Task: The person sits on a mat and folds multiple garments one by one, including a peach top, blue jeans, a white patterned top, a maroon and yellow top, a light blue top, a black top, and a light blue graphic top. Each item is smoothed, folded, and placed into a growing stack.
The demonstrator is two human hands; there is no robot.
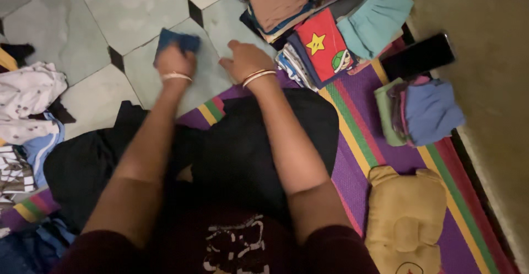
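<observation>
left hand (175,63) clamps a small blue cloth (177,40) against the far floor tiles (132,9), arm extended. right hand (244,59) rests just beside it, fingers curled, gripping nothing.

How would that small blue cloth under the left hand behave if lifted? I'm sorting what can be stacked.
The blue cloth looks soft and thin, so it would probably droop and unfold. It seems light for its size. Under the left hand, it may slide on the smooth floor tile.
</observation>
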